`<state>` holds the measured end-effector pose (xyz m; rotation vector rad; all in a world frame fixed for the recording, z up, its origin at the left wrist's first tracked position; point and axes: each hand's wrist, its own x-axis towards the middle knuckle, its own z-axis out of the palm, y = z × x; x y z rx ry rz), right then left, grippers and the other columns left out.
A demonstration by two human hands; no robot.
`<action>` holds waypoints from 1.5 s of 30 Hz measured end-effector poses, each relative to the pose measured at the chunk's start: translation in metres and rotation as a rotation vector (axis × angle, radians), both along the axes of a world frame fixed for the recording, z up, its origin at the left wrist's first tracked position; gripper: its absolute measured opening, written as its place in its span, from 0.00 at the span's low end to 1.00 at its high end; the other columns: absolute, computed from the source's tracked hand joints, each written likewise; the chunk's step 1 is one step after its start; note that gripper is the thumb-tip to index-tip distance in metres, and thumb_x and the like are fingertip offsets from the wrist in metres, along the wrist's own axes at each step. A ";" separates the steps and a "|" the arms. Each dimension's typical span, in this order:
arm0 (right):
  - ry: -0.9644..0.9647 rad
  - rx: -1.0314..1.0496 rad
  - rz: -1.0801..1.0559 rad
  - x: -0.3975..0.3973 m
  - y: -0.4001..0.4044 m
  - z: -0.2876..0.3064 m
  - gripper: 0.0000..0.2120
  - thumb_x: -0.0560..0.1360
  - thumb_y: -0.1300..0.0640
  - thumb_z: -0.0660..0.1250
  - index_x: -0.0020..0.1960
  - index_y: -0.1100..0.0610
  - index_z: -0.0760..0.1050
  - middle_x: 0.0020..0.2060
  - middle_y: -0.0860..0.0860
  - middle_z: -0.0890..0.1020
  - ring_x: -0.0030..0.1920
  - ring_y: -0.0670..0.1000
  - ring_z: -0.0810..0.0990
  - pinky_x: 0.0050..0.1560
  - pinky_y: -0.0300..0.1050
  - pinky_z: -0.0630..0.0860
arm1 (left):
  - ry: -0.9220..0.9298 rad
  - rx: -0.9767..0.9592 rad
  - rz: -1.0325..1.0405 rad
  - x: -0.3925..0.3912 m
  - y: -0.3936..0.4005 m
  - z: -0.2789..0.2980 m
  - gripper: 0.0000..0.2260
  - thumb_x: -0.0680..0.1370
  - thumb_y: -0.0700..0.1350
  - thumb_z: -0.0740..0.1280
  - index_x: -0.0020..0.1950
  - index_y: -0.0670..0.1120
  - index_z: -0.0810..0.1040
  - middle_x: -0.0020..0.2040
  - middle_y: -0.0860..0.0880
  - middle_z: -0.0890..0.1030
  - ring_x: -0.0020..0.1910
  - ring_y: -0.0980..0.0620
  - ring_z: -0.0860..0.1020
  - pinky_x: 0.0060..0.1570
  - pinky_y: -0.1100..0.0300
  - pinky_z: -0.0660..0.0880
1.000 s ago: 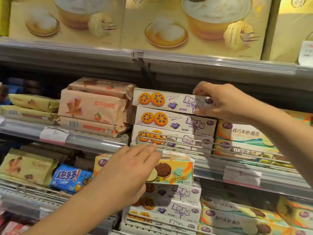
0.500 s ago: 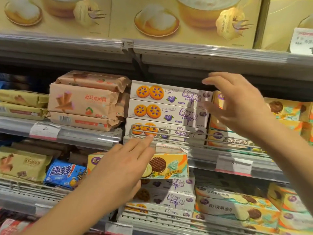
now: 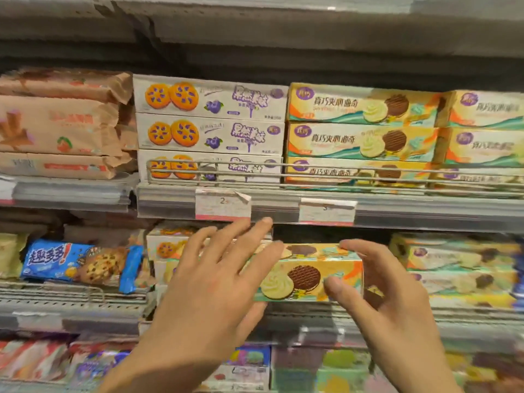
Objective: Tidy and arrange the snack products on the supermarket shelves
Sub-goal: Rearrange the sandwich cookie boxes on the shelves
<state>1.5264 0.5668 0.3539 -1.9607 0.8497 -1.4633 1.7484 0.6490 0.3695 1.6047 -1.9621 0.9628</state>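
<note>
A yellow cream-and-chocolate cookie box (image 3: 307,275) lies lengthwise at the front of the lower shelf, on top of white blueberry cookie boxes (image 3: 164,246). My left hand (image 3: 215,285) covers its left half, fingers spread across the front and thumb under the bottom edge. At the box's right end, my right hand (image 3: 380,296) has its fingers on the top edge and its thumb on the front. On the shelf above stand a stack of three white blueberry boxes (image 3: 209,134) and stacks of matching yellow boxes (image 3: 360,140).
Pink wafer packs (image 3: 56,123) sit upper left, behind no rail. A wire rail (image 3: 312,165) fronts the upper boxes, with price tags (image 3: 222,205) below. A blue chip-cookie pack (image 3: 76,262) lies lower left; more yellow boxes (image 3: 459,265) are stacked lower right.
My right hand has dropped from the white boxes on the upper shelf to the right end of the yellow box. My left hand stays on that box. The view has moved closer.
</note>
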 end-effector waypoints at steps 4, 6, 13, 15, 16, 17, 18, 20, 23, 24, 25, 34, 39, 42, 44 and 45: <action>-0.111 0.087 -0.073 -0.036 -0.010 -0.016 0.23 0.68 0.49 0.76 0.62 0.42 0.77 0.54 0.41 0.83 0.56 0.44 0.81 0.52 0.58 0.80 | 0.414 -0.115 -0.052 -0.001 0.002 -0.035 0.27 0.75 0.63 0.63 0.71 0.54 0.76 0.76 0.55 0.70 0.69 0.49 0.72 0.70 0.58 0.62; -0.117 0.123 -0.069 -0.050 -0.014 -0.024 0.23 0.69 0.51 0.77 0.63 0.42 0.77 0.57 0.40 0.82 0.59 0.42 0.80 0.54 0.58 0.80 | 0.673 -0.189 -0.016 -0.008 0.003 -0.048 0.23 0.72 0.63 0.64 0.66 0.61 0.76 0.68 0.60 0.74 0.64 0.55 0.75 0.65 0.71 0.62; -0.298 0.240 -0.016 -0.079 -0.028 -0.043 0.26 0.62 0.54 0.79 0.57 0.45 0.75 0.57 0.44 0.83 0.62 0.39 0.79 0.54 0.52 0.79 | 1.387 -0.267 -0.250 -0.056 -0.018 -0.064 0.20 0.68 0.44 0.78 0.51 0.66 0.80 0.49 0.56 0.85 0.47 0.59 0.84 0.48 0.72 0.77; -0.342 0.258 -0.013 -0.086 -0.032 -0.047 0.20 0.63 0.55 0.79 0.51 0.48 0.75 0.54 0.49 0.85 0.60 0.45 0.82 0.51 0.50 0.82 | 1.524 -0.263 -0.301 -0.069 -0.021 -0.065 0.18 0.72 0.34 0.73 0.52 0.57 0.82 0.50 0.57 0.86 0.49 0.60 0.84 0.47 0.74 0.76; -0.363 0.257 -0.015 -0.089 -0.034 -0.048 0.17 0.64 0.58 0.79 0.48 0.48 0.75 0.51 0.50 0.86 0.57 0.47 0.83 0.48 0.44 0.83 | 1.562 -0.254 -0.312 -0.076 -0.022 -0.065 0.18 0.73 0.31 0.71 0.54 0.53 0.81 0.50 0.58 0.86 0.49 0.62 0.83 0.47 0.75 0.76; -0.383 0.250 -0.024 -0.091 -0.035 -0.049 0.15 0.66 0.60 0.78 0.46 0.49 0.76 0.48 0.50 0.87 0.55 0.47 0.84 0.44 0.37 0.81 | 1.581 -0.236 -0.320 -0.083 -0.023 -0.066 0.19 0.74 0.28 0.70 0.56 0.51 0.81 0.50 0.60 0.86 0.49 0.64 0.83 0.47 0.76 0.75; -0.405 0.242 -0.044 -0.092 -0.036 -0.051 0.13 0.67 0.61 0.77 0.46 0.50 0.77 0.46 0.48 0.87 0.54 0.45 0.84 0.43 0.32 0.79 | 1.587 -0.217 -0.322 -0.089 -0.024 -0.069 0.20 0.75 0.27 0.69 0.58 0.50 0.80 0.50 0.62 0.85 0.50 0.65 0.82 0.48 0.76 0.75; -0.430 0.221 -0.101 -0.092 -0.038 -0.055 0.12 0.69 0.61 0.76 0.48 0.52 0.78 0.48 0.43 0.87 0.55 0.42 0.83 0.44 0.29 0.78 | 1.600 -0.196 -0.327 -0.100 -0.029 -0.073 0.23 0.75 0.26 0.70 0.60 0.53 0.79 0.50 0.65 0.85 0.53 0.67 0.81 0.51 0.76 0.74; -0.340 0.140 -0.202 -0.094 -0.042 -0.065 0.09 0.72 0.55 0.74 0.51 0.48 0.80 0.60 0.41 0.81 0.62 0.41 0.79 0.56 0.37 0.79 | 1.616 -0.217 -0.338 -0.111 -0.035 -0.082 0.28 0.68 0.38 0.69 0.65 0.57 0.75 0.60 0.62 0.82 0.58 0.69 0.78 0.59 0.70 0.75; -0.298 0.115 -0.221 -0.095 -0.043 -0.066 0.09 0.73 0.54 0.73 0.52 0.45 0.81 0.61 0.41 0.79 0.63 0.43 0.78 0.59 0.38 0.78 | 1.614 -0.229 -0.319 -0.114 -0.037 -0.084 0.31 0.66 0.39 0.66 0.68 0.59 0.74 0.65 0.60 0.80 0.59 0.70 0.77 0.61 0.69 0.74; -0.258 0.101 -0.223 -0.095 -0.043 -0.066 0.10 0.74 0.54 0.72 0.54 0.43 0.81 0.61 0.42 0.78 0.62 0.44 0.78 0.59 0.38 0.77 | 1.591 -0.243 -0.300 -0.115 -0.039 -0.086 0.35 0.65 0.38 0.65 0.69 0.63 0.72 0.69 0.58 0.77 0.60 0.70 0.76 0.61 0.69 0.74; -0.214 0.205 -0.116 -0.092 -0.040 -0.060 0.25 0.76 0.56 0.70 0.70 0.40 0.73 0.62 0.38 0.81 0.61 0.40 0.80 0.64 0.48 0.75 | 1.403 -0.324 -0.338 -0.119 -0.048 -0.083 0.37 0.65 0.34 0.61 0.70 0.64 0.71 0.65 0.64 0.71 0.69 0.59 0.72 0.61 0.67 0.74; -0.231 0.170 -0.097 -0.088 -0.044 -0.043 0.23 0.78 0.59 0.69 0.68 0.40 0.72 0.63 0.37 0.80 0.65 0.40 0.77 0.66 0.48 0.73 | 1.516 -0.201 -0.442 -0.113 -0.054 -0.075 0.30 0.69 0.38 0.60 0.68 0.60 0.70 0.71 0.58 0.72 0.72 0.62 0.70 0.67 0.64 0.70; -0.183 0.171 -0.125 -0.084 -0.050 -0.039 0.21 0.76 0.54 0.69 0.66 0.39 0.72 0.61 0.33 0.79 0.64 0.38 0.76 0.66 0.48 0.73 | 1.495 -0.183 -0.442 -0.111 -0.057 -0.072 0.29 0.71 0.37 0.60 0.71 0.57 0.69 0.71 0.58 0.72 0.72 0.61 0.69 0.68 0.64 0.69; -0.141 0.189 -0.146 -0.080 -0.053 -0.040 0.21 0.75 0.51 0.69 0.66 0.38 0.71 0.59 0.31 0.79 0.63 0.36 0.76 0.66 0.49 0.74 | 1.467 -0.159 -0.403 -0.109 -0.062 -0.071 0.29 0.75 0.33 0.61 0.74 0.54 0.68 0.70 0.61 0.72 0.72 0.63 0.70 0.69 0.67 0.67; -0.118 0.200 -0.159 -0.079 -0.054 -0.041 0.21 0.75 0.50 0.69 0.66 0.37 0.70 0.59 0.30 0.78 0.63 0.35 0.75 0.66 0.50 0.74 | 1.451 -0.127 -0.368 -0.107 -0.065 -0.070 0.30 0.77 0.29 0.61 0.75 0.53 0.67 0.69 0.61 0.71 0.71 0.64 0.70 0.69 0.68 0.66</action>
